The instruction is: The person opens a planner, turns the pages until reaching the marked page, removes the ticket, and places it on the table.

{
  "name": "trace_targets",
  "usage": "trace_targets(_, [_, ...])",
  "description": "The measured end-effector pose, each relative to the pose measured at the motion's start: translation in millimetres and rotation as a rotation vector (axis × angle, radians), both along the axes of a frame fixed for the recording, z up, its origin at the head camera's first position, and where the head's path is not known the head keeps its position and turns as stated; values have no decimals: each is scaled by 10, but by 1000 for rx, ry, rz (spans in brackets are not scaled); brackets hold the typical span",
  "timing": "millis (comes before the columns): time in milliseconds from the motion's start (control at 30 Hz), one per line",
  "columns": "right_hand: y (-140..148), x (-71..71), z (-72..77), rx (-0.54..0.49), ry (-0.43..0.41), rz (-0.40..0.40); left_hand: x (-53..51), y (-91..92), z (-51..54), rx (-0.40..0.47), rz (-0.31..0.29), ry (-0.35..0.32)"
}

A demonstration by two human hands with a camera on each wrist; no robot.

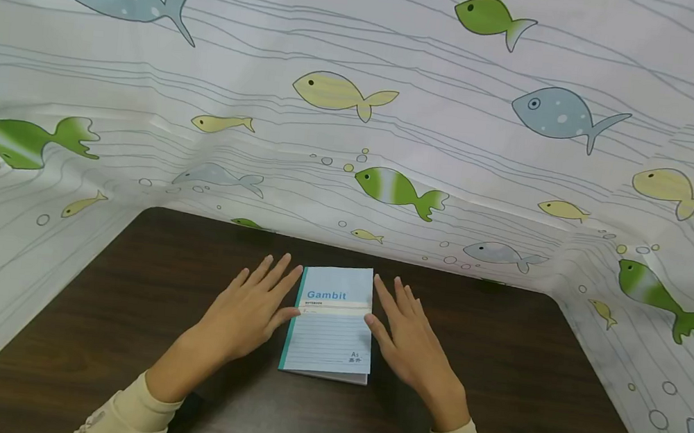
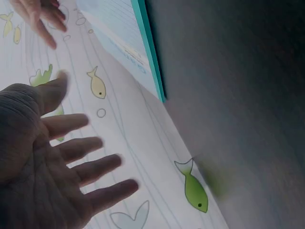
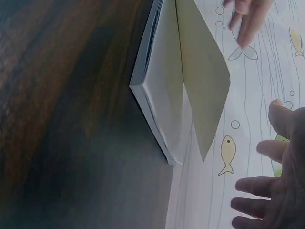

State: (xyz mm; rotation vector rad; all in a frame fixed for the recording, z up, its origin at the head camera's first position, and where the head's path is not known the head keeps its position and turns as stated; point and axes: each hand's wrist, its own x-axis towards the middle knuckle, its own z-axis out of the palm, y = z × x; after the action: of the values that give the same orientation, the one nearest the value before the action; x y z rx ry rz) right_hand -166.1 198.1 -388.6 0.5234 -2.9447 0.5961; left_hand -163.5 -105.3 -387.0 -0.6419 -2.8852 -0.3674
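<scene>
A light blue notebook [image 1: 335, 341] with a teal spine lies on the dark table between the hands, its cover slightly raised in the right wrist view, where pages [image 3: 164, 109] show under the lifted cover [image 3: 205, 81]. The left hand [image 1: 243, 314], fingers spread, is beside the spine; its thumb tip is near the notebook's left edge. On the other side the right hand [image 1: 413, 345] is spread near the right edge. Whether either thumb touches the notebook I cannot tell. In the left wrist view the left hand [image 2: 62, 162] holds nothing, its palm showing.
The dark wooden table [image 1: 524, 401] extends around the notebook. A white sheet printed with fish [image 1: 393, 130] stands behind the table and along both sides. Dark objects at both wrists are partly visible at the bottom of the head view.
</scene>
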Motion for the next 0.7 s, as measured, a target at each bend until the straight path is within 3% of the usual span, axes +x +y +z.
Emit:
trace_targets(267, [-10,-10,-4,-71,-124,-21,27,13,9,61,-50,-146])
trace_targets(533, [-50,-63,-50,-150,-155,-56,-27,30,-40,148,-69,-420])
trace_targets(700, [-105,-70,-72,-195,-188,-61,-50,58,-97,181,-107,-492])
